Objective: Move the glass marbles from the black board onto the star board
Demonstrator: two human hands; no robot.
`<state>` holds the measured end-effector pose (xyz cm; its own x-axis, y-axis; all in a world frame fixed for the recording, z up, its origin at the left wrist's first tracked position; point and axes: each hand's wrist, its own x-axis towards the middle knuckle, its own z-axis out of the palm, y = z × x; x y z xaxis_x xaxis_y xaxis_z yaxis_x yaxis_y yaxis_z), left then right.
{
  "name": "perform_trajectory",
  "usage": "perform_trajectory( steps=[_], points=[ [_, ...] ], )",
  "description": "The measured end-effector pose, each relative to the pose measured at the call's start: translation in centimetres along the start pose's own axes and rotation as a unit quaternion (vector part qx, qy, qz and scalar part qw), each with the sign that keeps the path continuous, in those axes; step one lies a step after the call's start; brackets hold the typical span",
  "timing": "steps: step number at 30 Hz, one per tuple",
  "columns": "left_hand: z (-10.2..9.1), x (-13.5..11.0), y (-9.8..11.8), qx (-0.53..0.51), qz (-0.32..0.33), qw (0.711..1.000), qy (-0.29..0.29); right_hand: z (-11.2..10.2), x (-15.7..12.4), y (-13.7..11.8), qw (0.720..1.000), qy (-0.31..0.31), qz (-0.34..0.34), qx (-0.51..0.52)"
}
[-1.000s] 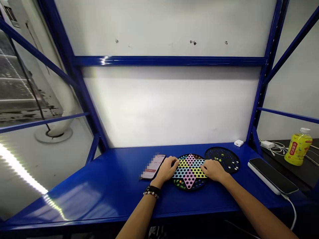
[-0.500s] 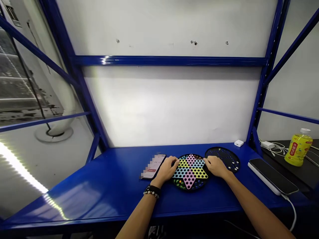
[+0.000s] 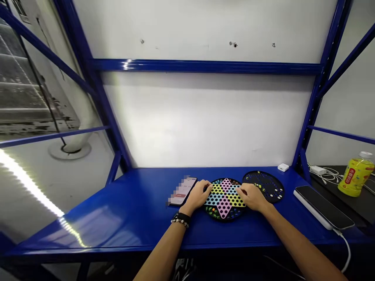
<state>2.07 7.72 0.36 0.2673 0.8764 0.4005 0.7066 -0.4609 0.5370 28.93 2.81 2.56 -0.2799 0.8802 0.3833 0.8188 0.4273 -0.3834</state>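
A round Chinese-checkers board (image 3: pixel 225 198) with a pink, yellow and light-blue star lies on the blue shelf (image 3: pixel 131 210). My left hand (image 3: pixel 198 195) rests at the board's left rim, fingers curled over the edge. My right hand (image 3: pixel 252 196) lies at its right edge, fingers bent down onto the star; whether they pinch a marble I cannot make out. A second round black tray (image 3: pixel 265 185) with several small marbles sits just right of the board, behind my right hand.
A phone (image 3: pixel 182 190) lies left of the board. A white charger block (image 3: pixel 283 167) sits at the back right. A dark phone on a white power bank (image 3: pixel 322 207) lies at the right, cable trailing. A yellow bottle (image 3: pixel 355 173) stands on the black table beyond.
My right hand shifted slightly left along the board's right edge. The camera tilted a little, so everything sits slightly higher and to the right. The left hand stays put.
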Motion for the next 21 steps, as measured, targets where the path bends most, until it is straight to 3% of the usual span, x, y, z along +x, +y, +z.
perform_trajectory(
  steps=[7,12,21],
  points=[
    [0.2,-0.1,-0.2,0.011,0.006,1.000,0.005,1.5,-3.4,-5.5,0.988,-0.035,-0.147,-0.042],
    [0.1,-0.1,0.1,0.010,0.008,1.000,0.002,2.4,-4.4,-6.8,0.992,-0.023,-0.079,-0.091],
    [0.0,-0.1,0.2,0.005,0.004,1.000,0.006,2.0,-4.4,-6.2,0.988,0.007,0.001,-0.154]
  ],
)
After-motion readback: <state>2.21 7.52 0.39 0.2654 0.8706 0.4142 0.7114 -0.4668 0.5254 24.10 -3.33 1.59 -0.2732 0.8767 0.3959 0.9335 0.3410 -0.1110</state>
